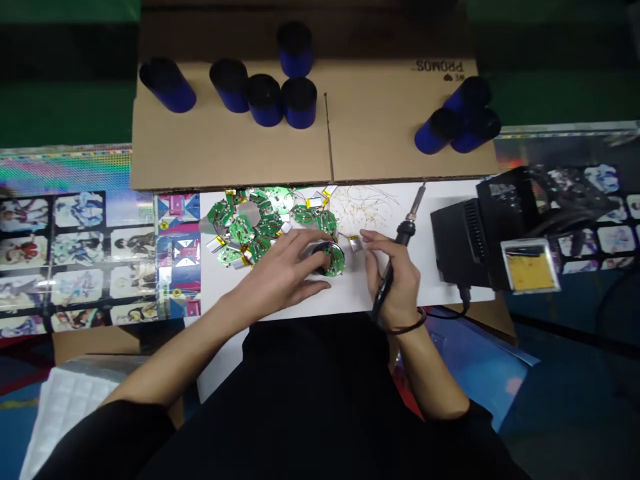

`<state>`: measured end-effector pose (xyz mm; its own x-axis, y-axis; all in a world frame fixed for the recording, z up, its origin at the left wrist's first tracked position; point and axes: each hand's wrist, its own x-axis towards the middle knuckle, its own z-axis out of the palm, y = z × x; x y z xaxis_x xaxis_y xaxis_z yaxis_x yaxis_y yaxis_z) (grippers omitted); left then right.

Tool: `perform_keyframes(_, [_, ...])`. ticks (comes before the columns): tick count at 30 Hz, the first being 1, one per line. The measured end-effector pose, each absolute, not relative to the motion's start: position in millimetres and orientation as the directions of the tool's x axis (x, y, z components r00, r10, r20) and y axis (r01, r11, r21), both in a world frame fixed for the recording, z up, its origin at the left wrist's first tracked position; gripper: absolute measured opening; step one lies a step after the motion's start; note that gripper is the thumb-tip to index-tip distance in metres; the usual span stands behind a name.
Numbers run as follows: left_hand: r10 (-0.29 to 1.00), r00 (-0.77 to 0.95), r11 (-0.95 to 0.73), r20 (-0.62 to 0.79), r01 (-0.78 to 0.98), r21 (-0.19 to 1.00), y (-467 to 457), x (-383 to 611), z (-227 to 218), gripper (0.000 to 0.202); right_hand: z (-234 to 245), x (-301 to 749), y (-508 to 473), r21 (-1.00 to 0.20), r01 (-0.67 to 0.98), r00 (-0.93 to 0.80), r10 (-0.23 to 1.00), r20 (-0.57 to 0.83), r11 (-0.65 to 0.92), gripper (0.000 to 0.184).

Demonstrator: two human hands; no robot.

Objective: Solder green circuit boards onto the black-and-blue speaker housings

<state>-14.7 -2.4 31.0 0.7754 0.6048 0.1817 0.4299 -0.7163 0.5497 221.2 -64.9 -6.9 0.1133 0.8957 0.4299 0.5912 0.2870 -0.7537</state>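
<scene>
Green boards, iron in the right hand

Leftmost, a heap of green circuit boards (260, 223) lies just beyond the left hand (280, 267), within easy reach. That hand is spread, its fingers arched over a round board (336, 265), apparently pinning it to the white sheet (220, 360); the forearm slants in from the left. Just right of it, a small silver battery (355, 245) lies between the hands. The right hand (395, 277) is closed on a soldering iron (406, 227), gripped pen-style with the tip pointing away, seemingly to keep it clear of the fingers. Beyond that hand lie wire clippings (367, 203); further right stands a black station (463, 243).
</scene>
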Motion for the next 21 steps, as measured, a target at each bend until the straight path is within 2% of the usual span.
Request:
perform_keyframes(4, [0.716,0.679,-0.569,0.16,0.436,0.697,-11,-17,22,0.009,-14,217,-45,-0.679,0.657,-0.002,0.901,0.433,0.327,0.028])
perform_keyframes(7, [0.752,0.653,-0.44,0.084,0.403,0.802,-4,-40,37,0.015,-16,213,-39,-0.639,0.675,-0.115,0.908,0.402,0.368,0.034])
perform_keyframes(9, [0.78,0.621,-0.394,0.071,0.4,0.828,9,-65,53,0.02,-19,210,-38,-0.602,0.703,-0.152,0.907,0.393,0.379,0.036])
perform_keyframes(12, [0.878,0.439,-0.401,0.19,0.46,0.792,40,-106,77,0.028,-23,207,-38,-0.577,0.745,-0.109,0.915,0.389,0.334,0.029])
perform_keyframes(16, [0.917,0.011,-0.323,0.399,0.607,0.726,106,-161,85,0.051,-28,206,-39,-0.554,0.782,-0.046,0.913,0.406,0.286,0.017])
perform_keyframes(19, [0.873,-0.255,-0.121,0.415,0.711,0.693,163,-201,69,0.066,-28,207,-41,-0.604,0.735,-0.027,0.903,0.428,0.308,0.019])
perform_keyframes(21, [0.858,-0.32,-0.031,0.402,0.748,0.662,193,-224,54,0.069,-27,207,-43,-0.668,0.663,-0.008,0.896,0.444,0.337,0.022])
